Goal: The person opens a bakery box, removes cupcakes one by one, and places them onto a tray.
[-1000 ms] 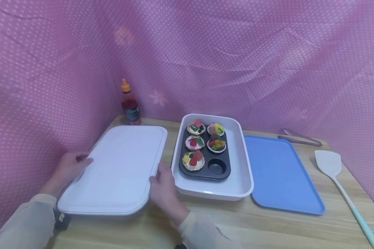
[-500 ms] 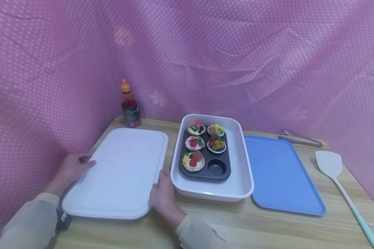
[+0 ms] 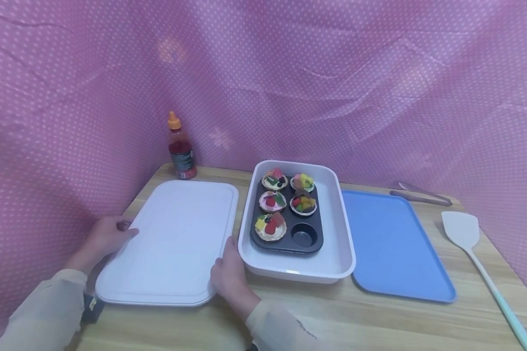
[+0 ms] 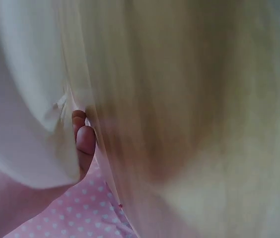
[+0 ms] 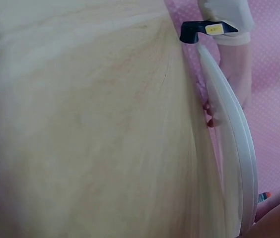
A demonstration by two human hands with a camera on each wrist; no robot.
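A white rounded-rectangular plastic lid [image 3: 171, 239] lies nearly level over the left part of the table, one long side facing the white bin. My left hand [image 3: 107, 236] grips its left edge with the thumb on top. At the opposite edge, my right hand [image 3: 230, 268] holds the lid between thumb and fingers, close beside the bin's wall. The right wrist view shows the lid's rim [image 5: 249, 163] edge-on, low over the wood; whether it touches the table I cannot tell. Fingertips [image 4: 85, 141] of the left hand show under the rim in the left wrist view.
The white bin [image 3: 340, 243] holds a dark muffin pan [image 3: 285, 247] with several fruit tarts [image 3: 270, 226] and one bare cup. Right of it lie a blue tray [image 3: 399, 253], a spatula [image 3: 461, 231] and tongs [image 3: 421, 197]. A sauce bottle [image 3: 182, 153] stands behind the lid.
The lid, held in both hands, has shifted slightly right and sits lower, its near end closer to the bin. Both hands have kept their hold. The bin and tarts have stayed put.
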